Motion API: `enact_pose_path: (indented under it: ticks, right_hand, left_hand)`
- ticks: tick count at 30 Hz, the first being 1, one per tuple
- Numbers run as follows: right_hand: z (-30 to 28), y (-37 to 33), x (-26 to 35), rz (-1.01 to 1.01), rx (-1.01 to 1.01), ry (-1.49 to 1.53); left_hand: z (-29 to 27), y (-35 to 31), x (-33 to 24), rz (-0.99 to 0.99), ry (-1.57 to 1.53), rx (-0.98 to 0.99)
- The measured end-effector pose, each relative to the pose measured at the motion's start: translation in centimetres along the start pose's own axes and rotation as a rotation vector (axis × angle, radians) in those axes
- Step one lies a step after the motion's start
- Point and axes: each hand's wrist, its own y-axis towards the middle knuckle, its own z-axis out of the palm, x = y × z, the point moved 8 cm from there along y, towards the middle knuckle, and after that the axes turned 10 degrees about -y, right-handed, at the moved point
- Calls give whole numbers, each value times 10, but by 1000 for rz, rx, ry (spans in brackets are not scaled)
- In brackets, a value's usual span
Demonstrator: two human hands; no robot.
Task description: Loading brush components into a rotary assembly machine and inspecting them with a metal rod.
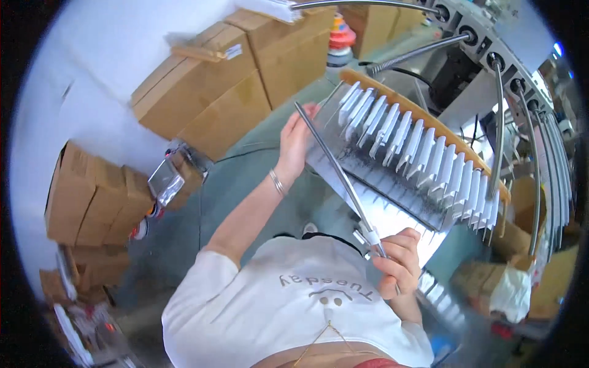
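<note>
A long, slim metal rod (336, 164) slants across in front of my body. My right hand (399, 262) is closed round its near end, beside a small white collar (372, 237) with a little side piece. At the far end, my left hand (296, 144) is bent against the rod, its fingers partly hidden behind it. Just beyond the rod stands a rack with a row of upright white pieces (410, 140) along a tan strip (429, 119). A shiny metal plate (392, 218) lies in front of that row, below the rod.
Bent metal tubes (500, 122) reach out from a grey machine (485, 46) at the far right. Cardboard boxes (211, 92) line the left wall, with more boxes (101, 193) lower left. An open carton with a white bag (510, 294) sits at right. A cable crosses the green floor.
</note>
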Motion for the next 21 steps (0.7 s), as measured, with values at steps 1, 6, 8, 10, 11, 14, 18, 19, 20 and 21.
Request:
enact_pose_path:
  ticks: [1,6,8,10,11,14,18,19,20,21]
  right_hand:
    - [0,4,-1,53,-52,-7]
    - [24,-2,2,394,-203,-34]
    - [36,-7,16,506,-335,-165]
    - [55,-5,33,531,-442,-243]
    - [63,-3,43,550,-515,-314]
    - [97,7,70,613,-645,-490]
    - [139,29,92,666,-736,-623]
    - [148,35,95,693,-729,-680]
    - [156,41,98,736,-722,-728]
    - [163,48,102,727,-724,-765]
  left_hand:
    - [-2,22,11,-64,-7,-12]
    - [36,78,61,-313,-34,328]
    - [35,79,82,-591,-353,195]
    - [40,82,81,-590,-347,272]
    - [42,83,82,-630,-352,298]
    - [39,89,76,-657,-207,315]
    - [50,95,68,-712,-304,435]
    - [52,96,68,-725,-325,461]
    - [53,96,69,-735,-323,482]
    - [55,96,70,-737,-328,512]
